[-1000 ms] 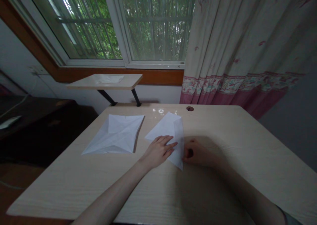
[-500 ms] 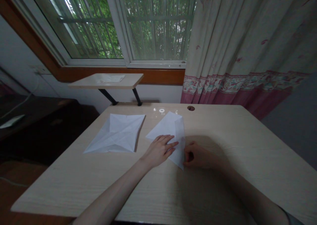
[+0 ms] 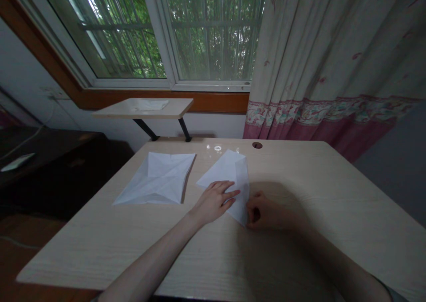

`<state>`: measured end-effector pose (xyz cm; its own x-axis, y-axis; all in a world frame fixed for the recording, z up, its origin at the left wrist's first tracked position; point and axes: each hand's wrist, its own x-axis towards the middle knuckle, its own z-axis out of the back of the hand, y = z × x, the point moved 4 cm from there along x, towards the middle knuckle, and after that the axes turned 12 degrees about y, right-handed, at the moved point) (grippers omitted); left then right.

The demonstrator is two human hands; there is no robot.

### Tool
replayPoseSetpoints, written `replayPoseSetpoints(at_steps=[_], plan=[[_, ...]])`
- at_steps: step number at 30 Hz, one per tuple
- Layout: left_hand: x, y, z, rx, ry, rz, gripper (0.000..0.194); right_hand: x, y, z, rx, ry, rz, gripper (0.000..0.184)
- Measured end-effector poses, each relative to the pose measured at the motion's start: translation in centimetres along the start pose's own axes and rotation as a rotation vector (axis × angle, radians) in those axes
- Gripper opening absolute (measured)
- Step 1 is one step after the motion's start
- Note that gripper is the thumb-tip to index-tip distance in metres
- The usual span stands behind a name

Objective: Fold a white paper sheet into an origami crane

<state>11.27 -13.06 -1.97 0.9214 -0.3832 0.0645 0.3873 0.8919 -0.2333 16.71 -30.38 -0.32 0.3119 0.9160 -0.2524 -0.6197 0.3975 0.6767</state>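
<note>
A folded white sheet of paper lies on the desk, with a flap turned over along its right side and a pointed corner toward me. My left hand rests on it, fingers spread and pressing down near its middle. At the sheet's lower right edge, my right hand is curled, thumb and forefinger closed on the paper's border by the near corner. Left of these, a second white sheet with crossing creases lies opened out, its right edge slightly lifted.
Behind the sheets, a small raised shelf on black legs carries a crumpled white paper. A cable hole and a small white ring mark the rear of the desk. A patterned curtain hangs behind at right.
My right hand has slid slightly toward me along the paper's right edge, to the near corner. My left hand stays in place on the sheet.
</note>
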Motion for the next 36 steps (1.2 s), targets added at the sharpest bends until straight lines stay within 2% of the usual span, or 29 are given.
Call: replayPoseSetpoints(at_steps=[5,12,18,23,27,33,36], plan=[[0.0,0.0,0.0,-0.007,-0.004,-0.008,0.034,0.0,-0.2,-0.1,0.059,0.010,0.020,0.018],[0.0,0.0,-0.1,-0.008,-0.020,-0.025,0.033,0.4,-2.3,-0.3,0.282,-0.004,0.004,0.017],[0.0,0.0,0.1,-0.019,-0.005,-0.035,0.032,0.5,-2.9,1.1,0.410,-0.154,-0.007,0.026],[-0.1,0.0,0.4,-0.057,-0.006,-0.055,0.029,0.2,-4.8,2.1,0.345,-0.338,-0.078,0.023],[-0.1,-0.2,0.8,-0.066,-0.026,-0.058,0.027,0.0,-5.4,2.3,0.253,-0.403,-0.095,0.025],[0.0,-0.7,1.0,-0.032,-0.070,-0.057,0.025,-0.6,-2.5,3.0,0.101,-0.354,-0.103,0.026],[0.0,-0.7,1.0,-0.031,-0.096,-0.059,0.023,-0.5,-2.2,3.0,0.073,-0.337,-0.106,0.023]])
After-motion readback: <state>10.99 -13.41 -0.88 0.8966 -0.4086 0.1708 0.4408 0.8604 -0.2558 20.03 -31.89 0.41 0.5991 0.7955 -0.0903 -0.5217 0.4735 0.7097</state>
